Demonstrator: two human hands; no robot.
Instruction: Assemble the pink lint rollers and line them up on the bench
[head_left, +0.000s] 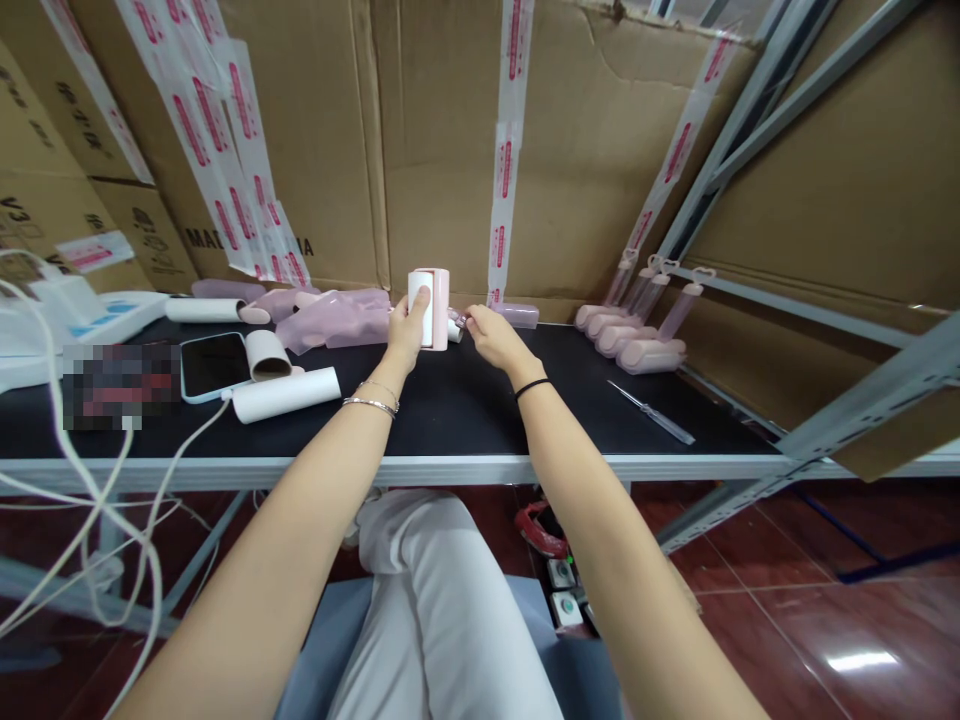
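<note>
In the head view, the left hand (406,332) is closed round a pink-and-white device (441,312), thumb laid over its white face, and holds it roughly upright over the middle of the tabletop (457,410). Just beside it, the right hand (491,335) has its fingertips drawn together, apparently pinching a small translucent piece (460,318); its shape is too small to make out. The step in hand looks like two-handed handling of these parts, the left steadying while the right works at the fine end. The next move, I judge, calls for a firm but light left grip and a precise right pinch. To the right stand similar pink units (641,345) with clear straps, and nearer the front edge lies a slim tool (652,412) with a clear handle. On the left lie pinkish translucent sleeves (337,318), a white cylinder (286,395) and a phone (215,366). As for writing, the cardboard (442,120) behind shows "MA" and a final "A" either side of tape (244,180), perhaps an origin mark; a carton (45,215) at far left reads "V3" beside Chinese characters. The tape's red print is too small to read, and no brand is legible.
</note>
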